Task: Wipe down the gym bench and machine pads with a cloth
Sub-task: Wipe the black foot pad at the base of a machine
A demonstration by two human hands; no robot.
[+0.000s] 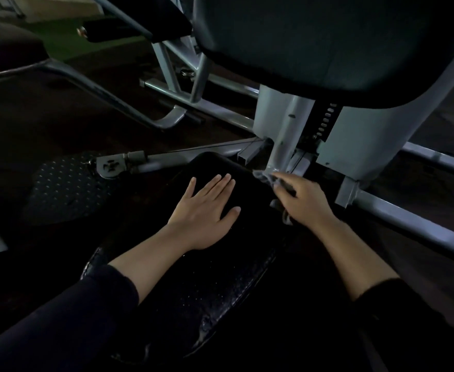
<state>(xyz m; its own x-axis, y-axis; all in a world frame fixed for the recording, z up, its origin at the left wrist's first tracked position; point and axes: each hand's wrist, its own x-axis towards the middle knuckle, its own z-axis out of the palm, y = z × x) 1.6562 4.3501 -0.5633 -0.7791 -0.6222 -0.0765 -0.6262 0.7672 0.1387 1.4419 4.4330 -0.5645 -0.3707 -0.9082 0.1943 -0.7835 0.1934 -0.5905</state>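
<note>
Grey cloth (pixel 271 179): bunched in right hand (pixel 302 200), at seat pad (pixel 220 253) far right edge
Right grip: fingers curled on cloth
Left hand (pixel 203 213): flat, fingers spread on pad

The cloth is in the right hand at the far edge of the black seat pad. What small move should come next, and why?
Probably draw the cloth back toward the body across the black seat pad. The right hand holds it bunched at the pad's far right edge, beside the grey frame post, and the left hand lies flat on the pad, steadying it. The near surface shows specks.
</note>
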